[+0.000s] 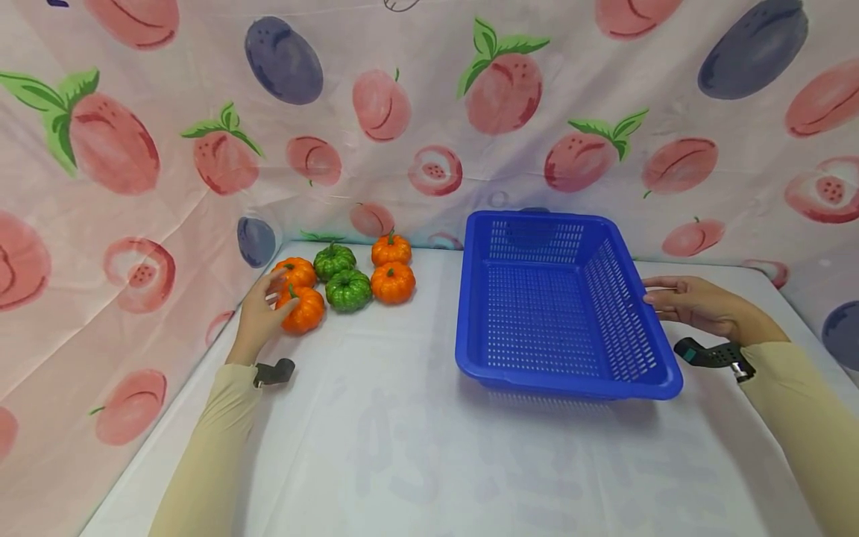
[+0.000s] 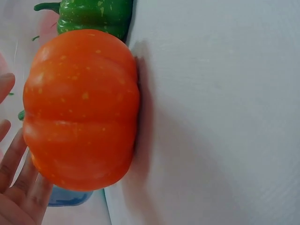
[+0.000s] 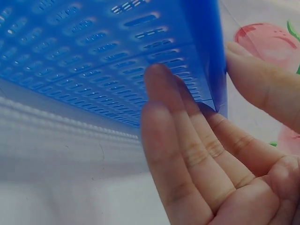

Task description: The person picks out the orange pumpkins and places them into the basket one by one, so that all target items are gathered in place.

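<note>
My left hand (image 1: 260, 312) is at the left group of small pumpkins, its fingers spread beside the front orange pumpkin (image 1: 305, 310). In the left wrist view that orange pumpkin (image 2: 84, 112) fills the middle, with the fingers (image 2: 18, 187) behind it; no firm grip shows. Behind it sits another orange pumpkin (image 1: 295, 273), partly covered by the hand. On the right, my right hand (image 1: 705, 306) holds the rim of a blue perforated plastic basket (image 1: 463, 313). The right wrist view shows the thumb (image 3: 262, 89) against the rim and fingers under the basket, which looks raised off the table.
Two green pumpkins (image 1: 348, 291) and two more orange pumpkins (image 1: 393, 283) stand near the back left of the white table (image 1: 376, 432). A fruit-print cloth (image 1: 376, 179) hangs close behind the table and along its left side.
</note>
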`<act>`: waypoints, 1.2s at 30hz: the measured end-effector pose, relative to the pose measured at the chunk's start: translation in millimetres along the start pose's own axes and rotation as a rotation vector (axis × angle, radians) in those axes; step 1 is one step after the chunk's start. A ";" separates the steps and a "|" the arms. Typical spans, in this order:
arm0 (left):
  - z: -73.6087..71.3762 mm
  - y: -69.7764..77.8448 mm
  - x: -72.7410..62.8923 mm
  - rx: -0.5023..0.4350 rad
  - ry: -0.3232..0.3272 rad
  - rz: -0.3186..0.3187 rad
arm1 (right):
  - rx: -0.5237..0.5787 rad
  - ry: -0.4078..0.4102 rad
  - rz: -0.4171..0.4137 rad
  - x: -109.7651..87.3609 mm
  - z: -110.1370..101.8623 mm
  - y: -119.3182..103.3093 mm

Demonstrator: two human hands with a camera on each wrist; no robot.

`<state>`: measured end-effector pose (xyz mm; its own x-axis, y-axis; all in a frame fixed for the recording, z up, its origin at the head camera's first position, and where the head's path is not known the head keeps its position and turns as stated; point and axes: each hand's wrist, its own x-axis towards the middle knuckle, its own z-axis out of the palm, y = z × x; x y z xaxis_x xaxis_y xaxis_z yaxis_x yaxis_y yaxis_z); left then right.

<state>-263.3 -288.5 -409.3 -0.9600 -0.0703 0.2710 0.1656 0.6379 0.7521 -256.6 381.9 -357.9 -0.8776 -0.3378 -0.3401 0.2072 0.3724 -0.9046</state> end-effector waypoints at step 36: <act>-22.3 -14.5 -6.3 -0.129 -0.383 -0.111 | 0.024 -0.010 0.001 -0.2 -1.4 -1.8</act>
<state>-254.6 -314.5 -408.5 -0.9842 0.1725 -0.0407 0.0599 0.5397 0.8397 -257.5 382.5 -355.9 -0.8729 -0.3462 -0.3439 0.2190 0.3518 -0.9101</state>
